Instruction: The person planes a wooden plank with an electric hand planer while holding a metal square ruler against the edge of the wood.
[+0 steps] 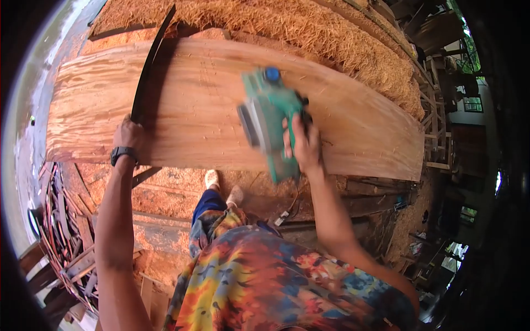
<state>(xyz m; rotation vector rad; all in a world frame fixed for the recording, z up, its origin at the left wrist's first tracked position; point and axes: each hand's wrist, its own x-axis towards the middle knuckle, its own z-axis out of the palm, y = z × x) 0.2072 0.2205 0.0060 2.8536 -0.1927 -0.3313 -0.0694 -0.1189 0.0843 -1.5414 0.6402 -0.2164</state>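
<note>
A wide wooden plank [193, 105] lies across the view in front of me. My left hand [130, 137], with a black watch on its wrist, is closed round the near end of a long dark straightedge [150, 66] that crosses the plank near its left end. My right hand [303, 144] is wrapped round the handle of a green power planer [270, 121] with a blue knob. The planer is blurred and tilted over the middle of the plank; whether it touches the wood I cannot tell.
Heaps of wood shavings [342, 44] lie beyond the plank. Scrap wood strips [69, 231] are piled at the lower left. A cable with a connector [282, 217] hangs below the planer. Wooden frames [439, 121] stand at the right.
</note>
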